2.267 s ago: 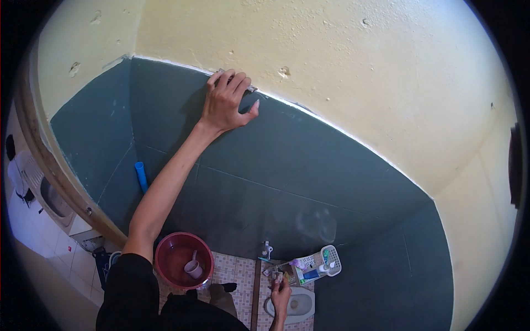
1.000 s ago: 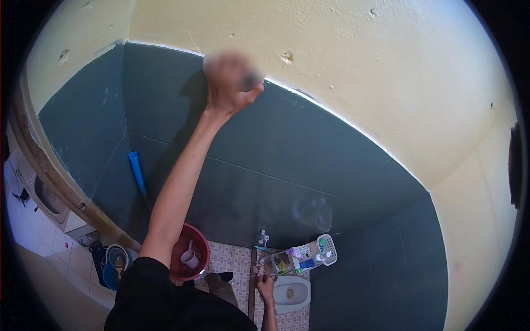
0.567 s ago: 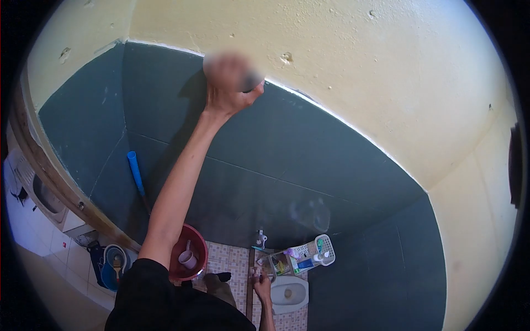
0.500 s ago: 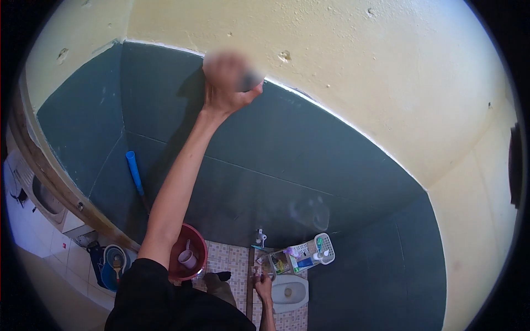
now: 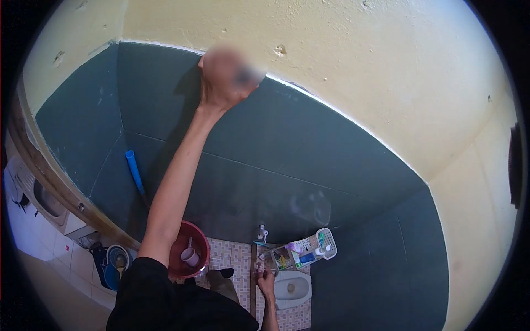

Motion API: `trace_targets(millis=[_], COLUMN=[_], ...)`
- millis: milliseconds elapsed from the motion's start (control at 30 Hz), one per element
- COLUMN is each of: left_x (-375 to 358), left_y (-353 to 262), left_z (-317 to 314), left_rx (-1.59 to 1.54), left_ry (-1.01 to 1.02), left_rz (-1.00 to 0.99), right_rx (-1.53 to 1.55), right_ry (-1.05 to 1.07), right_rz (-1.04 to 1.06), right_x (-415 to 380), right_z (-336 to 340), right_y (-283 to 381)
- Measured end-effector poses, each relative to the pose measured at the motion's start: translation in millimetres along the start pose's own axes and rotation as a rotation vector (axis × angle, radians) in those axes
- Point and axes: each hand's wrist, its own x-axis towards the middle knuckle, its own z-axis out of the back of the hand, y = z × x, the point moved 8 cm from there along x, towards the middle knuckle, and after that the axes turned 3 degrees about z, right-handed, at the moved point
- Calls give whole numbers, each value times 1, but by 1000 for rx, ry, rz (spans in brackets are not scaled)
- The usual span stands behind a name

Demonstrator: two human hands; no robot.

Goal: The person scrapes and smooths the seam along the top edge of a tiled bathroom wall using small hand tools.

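My left hand (image 5: 226, 80) is raised against the wall, at the white line (image 5: 326, 107) between the dark grey tiles (image 5: 265, 143) and the cream wall above. Its fingers are blurred; they look closed around something dark that I cannot make out. Much lower, my right hand (image 5: 266, 282) is held with bent fingers beside the white squat toilet (image 5: 292, 288). A small pinkish thing shows at its fingertips, too small to name. Just above and to the right of that hand stands a basket (image 5: 330, 251) with bottles and other items.
A red tub (image 5: 203, 248) holding a pink dipper (image 5: 190, 256) stands below my left arm. A blue pipe (image 5: 133, 166) leans at the left wall. Farther left are a blue bucket (image 5: 110, 278) with a brush and a sink (image 5: 48, 201). A tap (image 5: 261, 234) is low on the wall.
The view has turned slightly. My left hand stays at the white line, its thumb side now more blurred. My right hand remains low by the toilet.
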Motion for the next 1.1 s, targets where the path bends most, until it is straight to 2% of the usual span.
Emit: trace_targets(millis=[133,267,433,733,833,1100], left_x=[0,0,0,0,0,0], left_y=[0,-1,-2,-1,-2,-2], left_z=[0,0,0,-1,-1,-1], left_rx=[-2,17,49,22,29,57], left_ry=[8,4,-25,-35,-36,-35], left_rz=[12,13,16,30,32,37], right_rx=[-22,-49,-14,84,-28,30], right_ry=[18,-10,-20,-25,-5,-16], right_rz=[-20,-30,26,27,-12,-3], right_x=[-6,-1,-6,-2,-3,-3], right_z=[5,6,8,4,6,5], right_y=[16,-12,5,-14,-12,-13])
